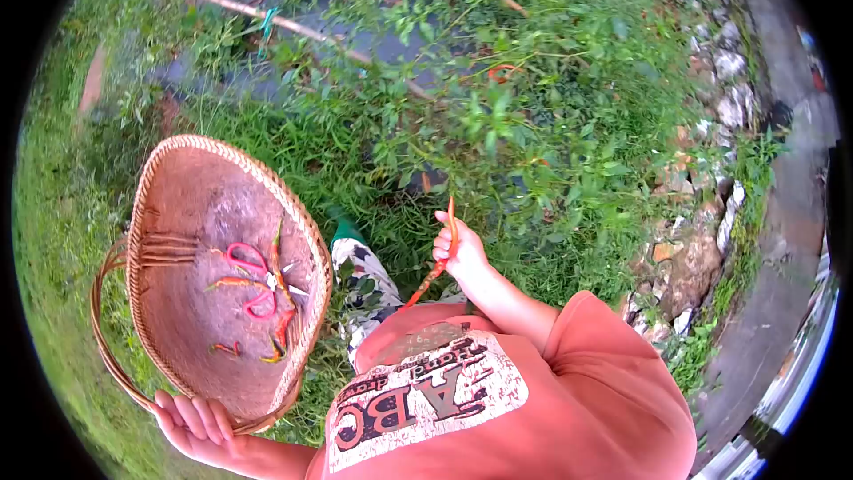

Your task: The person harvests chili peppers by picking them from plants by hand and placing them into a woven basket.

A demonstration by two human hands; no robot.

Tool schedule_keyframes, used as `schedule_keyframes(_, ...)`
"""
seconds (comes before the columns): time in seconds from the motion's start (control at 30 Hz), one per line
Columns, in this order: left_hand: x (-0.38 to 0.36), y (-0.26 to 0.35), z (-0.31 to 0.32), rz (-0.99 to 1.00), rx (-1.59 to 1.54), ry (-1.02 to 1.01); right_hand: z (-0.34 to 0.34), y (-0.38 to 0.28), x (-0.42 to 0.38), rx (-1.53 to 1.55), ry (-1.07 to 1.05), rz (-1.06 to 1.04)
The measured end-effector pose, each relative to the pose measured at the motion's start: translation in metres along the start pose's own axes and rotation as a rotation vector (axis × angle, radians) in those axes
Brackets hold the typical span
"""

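My left hand (197,427) is closed over the near rim of a woven basket (173,338), its fingers curled inside the edge. In the basket lie scissors (260,304) with pink handles, their blades partly covered by a red-and-green chili pepper (280,258). Several other chili peppers are spread around them, one a small red piece (227,349). My right hand (462,253), in front of my body, is closed around a long red chili pepper (452,229). One end points up toward the plants; the mottled lower part hangs toward my shirt.
Leafy plants (498,133) grow ahead, with a curled red chili pepper (502,73) among them. A pole (302,29) with a teal tie crosses over dark ground sheeting (382,40). Rocks (697,258) border a paved path (786,213) on the right.
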State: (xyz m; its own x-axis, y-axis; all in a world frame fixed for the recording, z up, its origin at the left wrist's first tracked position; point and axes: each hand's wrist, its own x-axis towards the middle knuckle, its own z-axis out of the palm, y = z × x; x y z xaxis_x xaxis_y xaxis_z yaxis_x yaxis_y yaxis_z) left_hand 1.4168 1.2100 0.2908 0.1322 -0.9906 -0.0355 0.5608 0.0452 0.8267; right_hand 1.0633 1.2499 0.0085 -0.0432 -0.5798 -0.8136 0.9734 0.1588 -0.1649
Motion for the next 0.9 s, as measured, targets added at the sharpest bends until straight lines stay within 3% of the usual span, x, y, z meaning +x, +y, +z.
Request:
schedule_keyframes(0.17,0.003,0.013,0.001,-0.027,-0.009,0.012,0.013,0.013,0.006,-0.005,-0.030,0.028)
schedule_keyframes(0.23,0.002,0.016,-0.002,-0.028,0.001,-0.035,0.028,0.021,-0.003,0.034,-0.029,0.166)
schedule_keyframes(0.33,-0.010,0.013,0.013,0.001,0.035,0.234,0.037,0.035,-0.015,-0.113,0.072,0.040)
schedule_keyframes(0.5,-0.015,0.011,0.004,-0.021,0.037,0.172,0.035,0.028,-0.031,-0.130,0.176,-0.132)
schedule_keyframes(0.57,-0.010,0.010,0.004,-0.061,0.061,0.019,0.041,0.027,-0.042,-0.125,0.192,-0.153)
schedule_keyframes(0.63,-0.006,0.010,0.009,-0.079,0.053,0.002,0.045,0.028,-0.050,-0.101,0.189,-0.157)
schedule_keyframes(0.9,-0.005,0.013,0.023,-0.087,0.089,0.120,0.043,0.026,-0.049,-0.097,0.085,-0.148)
